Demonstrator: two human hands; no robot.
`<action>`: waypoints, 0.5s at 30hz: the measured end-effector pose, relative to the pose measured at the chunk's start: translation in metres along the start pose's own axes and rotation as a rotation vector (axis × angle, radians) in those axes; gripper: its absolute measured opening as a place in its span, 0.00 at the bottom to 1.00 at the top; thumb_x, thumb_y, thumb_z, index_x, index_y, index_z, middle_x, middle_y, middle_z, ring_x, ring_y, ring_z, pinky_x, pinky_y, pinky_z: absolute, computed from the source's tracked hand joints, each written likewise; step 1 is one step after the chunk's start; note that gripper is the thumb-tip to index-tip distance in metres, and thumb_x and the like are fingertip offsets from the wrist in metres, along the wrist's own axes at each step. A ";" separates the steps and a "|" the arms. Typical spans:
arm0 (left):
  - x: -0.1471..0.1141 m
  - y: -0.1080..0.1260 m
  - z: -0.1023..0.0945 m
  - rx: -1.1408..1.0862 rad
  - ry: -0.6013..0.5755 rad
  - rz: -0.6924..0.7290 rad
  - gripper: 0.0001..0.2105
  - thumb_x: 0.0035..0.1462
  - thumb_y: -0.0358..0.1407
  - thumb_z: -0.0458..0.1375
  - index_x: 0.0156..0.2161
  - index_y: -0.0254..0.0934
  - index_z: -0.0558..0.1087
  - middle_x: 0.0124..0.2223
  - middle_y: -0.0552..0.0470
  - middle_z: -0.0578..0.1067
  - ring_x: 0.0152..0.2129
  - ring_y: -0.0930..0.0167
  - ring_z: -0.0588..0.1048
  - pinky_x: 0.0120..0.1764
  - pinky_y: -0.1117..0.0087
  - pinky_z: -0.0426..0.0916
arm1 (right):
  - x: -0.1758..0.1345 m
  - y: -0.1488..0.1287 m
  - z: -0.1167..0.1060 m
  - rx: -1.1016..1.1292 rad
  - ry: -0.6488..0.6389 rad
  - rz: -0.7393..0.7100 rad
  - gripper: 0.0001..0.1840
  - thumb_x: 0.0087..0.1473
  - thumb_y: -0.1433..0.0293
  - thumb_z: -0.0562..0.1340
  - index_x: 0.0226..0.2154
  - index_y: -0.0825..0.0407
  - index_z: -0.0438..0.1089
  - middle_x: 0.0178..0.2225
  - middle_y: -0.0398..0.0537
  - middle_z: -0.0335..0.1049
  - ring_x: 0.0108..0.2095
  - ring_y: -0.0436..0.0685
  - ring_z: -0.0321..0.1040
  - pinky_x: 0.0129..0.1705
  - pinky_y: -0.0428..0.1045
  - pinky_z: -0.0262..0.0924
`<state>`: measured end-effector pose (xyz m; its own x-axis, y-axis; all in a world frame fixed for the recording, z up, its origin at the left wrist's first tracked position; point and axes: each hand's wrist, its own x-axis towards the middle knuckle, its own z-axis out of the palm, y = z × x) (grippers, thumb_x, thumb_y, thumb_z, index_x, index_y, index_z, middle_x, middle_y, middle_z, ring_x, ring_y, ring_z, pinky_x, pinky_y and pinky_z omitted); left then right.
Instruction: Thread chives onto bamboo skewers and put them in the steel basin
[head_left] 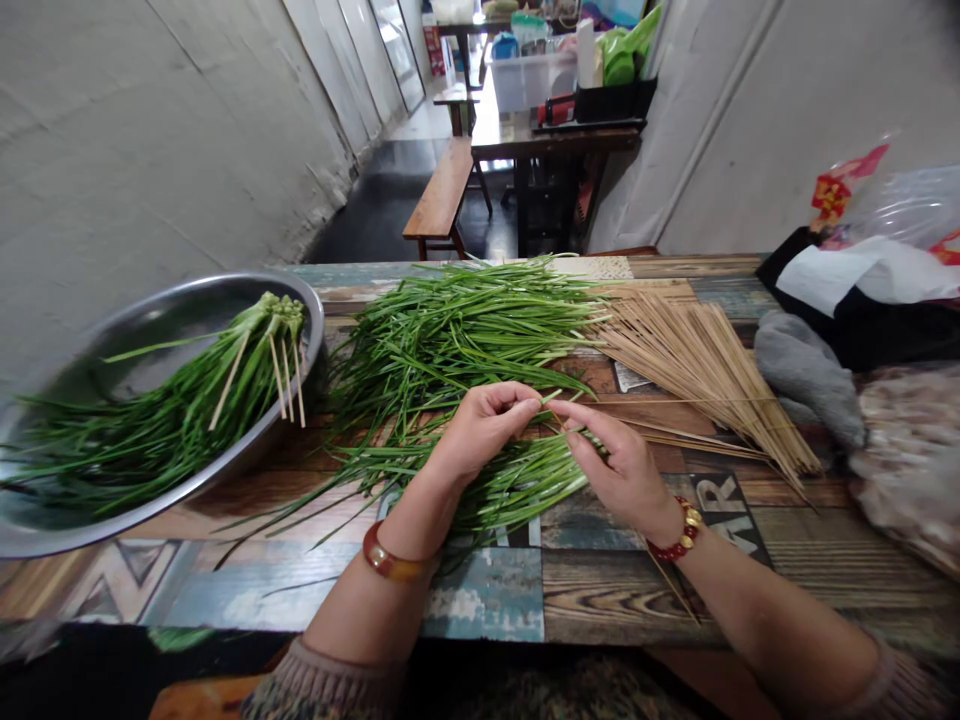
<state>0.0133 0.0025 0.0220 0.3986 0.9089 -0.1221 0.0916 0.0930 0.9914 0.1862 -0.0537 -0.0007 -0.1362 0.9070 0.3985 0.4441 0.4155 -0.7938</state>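
My left hand [487, 428] is closed, thumb and forefinger pinching the pale end of a chive stalk. Facing it, fingertips almost touching, my right hand [622, 470] is closed round a thin bamboo skewer [675, 585], whose length slants out below the palm. Under both hands lies a small bunch of chives [517, 490], pale ends to the right. Behind it spreads a larger heap of green chives [450, 320]. To the right, many bamboo skewers [697, 370] lie fanned out on the wooden table.
A steel basin [319, 330] at the left holds chives [172, 420] threaded on skewers. A grey cloth [810, 370] and a filled plastic bag [911, 450] lie at the right. Beyond the table stand a wooden bench [442, 190] and another table with a plastic bin [532, 80].
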 end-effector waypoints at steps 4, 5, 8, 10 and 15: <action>-0.001 0.002 0.001 0.028 0.022 0.011 0.13 0.50 0.43 0.60 0.29 0.31 0.74 0.21 0.57 0.65 0.19 0.79 0.58 0.23 0.77 0.53 | -0.001 0.000 0.001 -0.016 -0.005 0.013 0.19 0.58 0.72 0.54 0.50 0.47 0.70 0.45 0.48 0.75 0.44 0.55 0.73 0.48 0.51 0.67; -0.001 0.002 0.001 0.033 0.022 0.017 0.13 0.50 0.43 0.60 0.29 0.31 0.74 0.21 0.56 0.66 0.19 0.79 0.59 0.23 0.77 0.54 | -0.001 0.001 0.001 -0.021 -0.002 0.015 0.19 0.58 0.72 0.54 0.50 0.47 0.69 0.44 0.48 0.76 0.43 0.54 0.73 0.47 0.51 0.67; -0.001 0.001 0.001 0.037 0.013 0.039 0.13 0.51 0.42 0.60 0.30 0.31 0.74 0.23 0.55 0.68 0.20 0.78 0.60 0.23 0.77 0.55 | -0.002 0.002 0.002 -0.036 0.012 0.023 0.18 0.58 0.72 0.54 0.50 0.47 0.69 0.40 0.47 0.75 0.40 0.54 0.73 0.46 0.51 0.66; -0.001 0.001 0.002 0.044 0.009 0.050 0.12 0.51 0.41 0.60 0.30 0.31 0.75 0.23 0.54 0.69 0.20 0.78 0.61 0.24 0.77 0.56 | -0.003 0.003 0.004 -0.039 0.018 0.035 0.17 0.58 0.72 0.54 0.49 0.48 0.68 0.38 0.47 0.75 0.39 0.54 0.72 0.46 0.50 0.66; -0.001 0.002 0.002 0.068 0.011 0.070 0.10 0.52 0.39 0.60 0.29 0.31 0.75 0.24 0.55 0.70 0.20 0.78 0.63 0.26 0.76 0.58 | -0.003 0.002 0.006 -0.007 0.049 0.087 0.22 0.58 0.73 0.54 0.56 0.50 0.60 0.32 0.44 0.71 0.33 0.52 0.70 0.43 0.49 0.65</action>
<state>0.0145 0.0006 0.0239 0.3963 0.9167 -0.0519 0.1255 0.0019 0.9921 0.1821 -0.0553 -0.0069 -0.0540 0.9350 0.3505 0.4584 0.3351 -0.8232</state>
